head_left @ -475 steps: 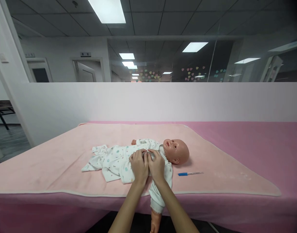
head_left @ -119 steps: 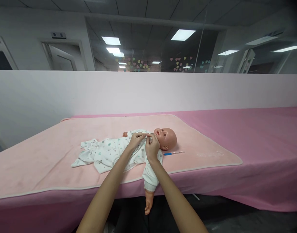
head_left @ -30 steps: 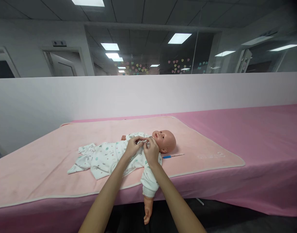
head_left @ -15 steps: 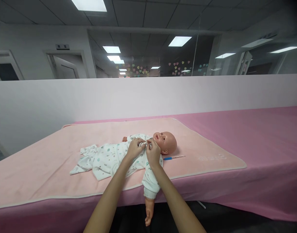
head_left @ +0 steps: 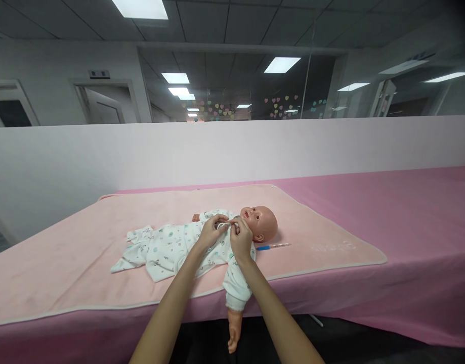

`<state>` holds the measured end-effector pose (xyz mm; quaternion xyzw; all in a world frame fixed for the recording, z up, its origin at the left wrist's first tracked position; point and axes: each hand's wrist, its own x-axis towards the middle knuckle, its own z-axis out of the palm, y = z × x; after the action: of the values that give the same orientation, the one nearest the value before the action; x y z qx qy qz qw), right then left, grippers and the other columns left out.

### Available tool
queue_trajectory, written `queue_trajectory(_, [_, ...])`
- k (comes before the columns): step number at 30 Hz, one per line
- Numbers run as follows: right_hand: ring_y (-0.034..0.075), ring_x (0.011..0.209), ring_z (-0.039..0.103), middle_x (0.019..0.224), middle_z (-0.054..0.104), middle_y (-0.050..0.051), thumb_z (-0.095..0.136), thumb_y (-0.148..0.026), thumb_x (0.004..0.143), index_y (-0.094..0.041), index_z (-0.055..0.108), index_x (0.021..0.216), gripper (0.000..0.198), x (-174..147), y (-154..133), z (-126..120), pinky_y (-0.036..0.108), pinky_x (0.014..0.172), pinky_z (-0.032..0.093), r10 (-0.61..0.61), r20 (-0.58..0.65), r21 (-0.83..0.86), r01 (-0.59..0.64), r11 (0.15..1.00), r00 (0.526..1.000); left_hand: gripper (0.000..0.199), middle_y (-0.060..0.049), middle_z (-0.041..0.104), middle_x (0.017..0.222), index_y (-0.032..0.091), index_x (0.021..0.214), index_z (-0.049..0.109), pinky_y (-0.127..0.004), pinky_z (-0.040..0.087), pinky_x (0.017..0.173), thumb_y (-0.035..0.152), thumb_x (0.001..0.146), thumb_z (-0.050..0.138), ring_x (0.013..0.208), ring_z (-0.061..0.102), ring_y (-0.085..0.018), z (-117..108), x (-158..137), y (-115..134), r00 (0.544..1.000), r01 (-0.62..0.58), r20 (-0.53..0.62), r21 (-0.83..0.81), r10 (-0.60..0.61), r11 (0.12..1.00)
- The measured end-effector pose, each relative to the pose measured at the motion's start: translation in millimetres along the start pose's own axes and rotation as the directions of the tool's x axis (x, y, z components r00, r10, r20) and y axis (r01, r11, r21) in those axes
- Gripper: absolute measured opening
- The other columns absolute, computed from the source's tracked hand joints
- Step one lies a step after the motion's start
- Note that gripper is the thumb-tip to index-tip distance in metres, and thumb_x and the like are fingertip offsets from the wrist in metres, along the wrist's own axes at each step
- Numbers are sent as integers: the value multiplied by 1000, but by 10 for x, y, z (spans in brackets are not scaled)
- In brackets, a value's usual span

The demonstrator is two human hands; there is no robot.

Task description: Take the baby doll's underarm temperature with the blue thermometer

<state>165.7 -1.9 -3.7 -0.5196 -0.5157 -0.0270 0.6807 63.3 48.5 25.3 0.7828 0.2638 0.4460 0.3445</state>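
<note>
A baby doll (head_left: 265, 222) lies on its back with its head to the right, dressed in a white printed romper (head_left: 167, 251). At the upper chest, just below the chin, my left hand (head_left: 214, 231) pinches the romper's front edge. Close beside it my right hand (head_left: 240, 237) has thumb and fingers pressed together on the cloth at the neckline. The fingertips of both hands nearly meet, and the exact bit of fabric between them is partly hidden. One doll arm (head_left: 234, 326) hangs over the table's near edge.
A thermometer with a blue end (head_left: 264, 247) lies beside the doll's head. Under the doll spreads a peach blanket (head_left: 84, 258), on a pink table cover (head_left: 418, 217). A low white partition (head_left: 232, 151) stands behind, with glass above it.
My hands stay at the doll's neckline; the fingers of both shift slightly on the cloth. The doll and thermometer lie as before.
</note>
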Motion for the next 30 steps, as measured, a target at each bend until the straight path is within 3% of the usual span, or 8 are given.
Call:
queue_trajectory(10, [16, 68, 52, 77, 60, 3, 39, -13, 76, -18, 58, 76, 20, 2, -21, -14, 25, 66, 39, 6, 1, -22, -6, 1000, 1000, 20, -4, 66, 82, 17, 87, 66, -27, 44, 72, 27, 71, 58, 79, 58, -17, -11, -15, 12, 1000, 8, 9, 101, -9, 995])
queue_trajectory(17, [16, 70, 53, 77, 61, 3, 39, -13, 76, -18, 58, 76, 20, 5, -3, -7, 25, 66, 39, 30, 13, -59, -29, 998, 999, 23, -5, 65, 89, 16, 88, 64, -28, 44, 78, 28, 69, 60, 85, 58, -17, -3, -13, 29, 1000, 16, 6, -7, -16, 1000])
queue_trajectory(24, [16, 70, 55, 75, 62, 2, 40, -13, 76, -19, 58, 75, 19, -6, 5, -1, 25, 65, 38, 39, 50, -47, -37, 998, 998, 18, -2, 61, 82, 16, 84, 61, -26, 42, 75, 21, 68, 56, 80, 55, -15, -15, -12, 41, 998, -12, 53, -52, 15, 999])
queue_trajectory(27, [17, 71, 56, 77, 63, 3, 41, -15, 77, -19, 57, 77, 17, -9, 6, 5, 26, 66, 38, 57, 56, -62, -53, 997, 997, 16, 0, 57, 75, 17, 82, 60, -25, 41, 71, 20, 68, 53, 74, 52, -13, -2, -19, 55, 999, -30, 46, 9, 30, 999])
queue_trajectory(30, [18, 76, 57, 80, 64, 5, 42, -18, 79, -18, 56, 81, 15, -6, 7, 5, 27, 69, 39, 81, 28, -80, -79, 994, 996, 13, 0, 57, 71, 18, 78, 62, -26, 40, 71, 25, 71, 54, 73, 51, -15, -8, -48, 75, 998, -60, 4, 179, 61, 982])
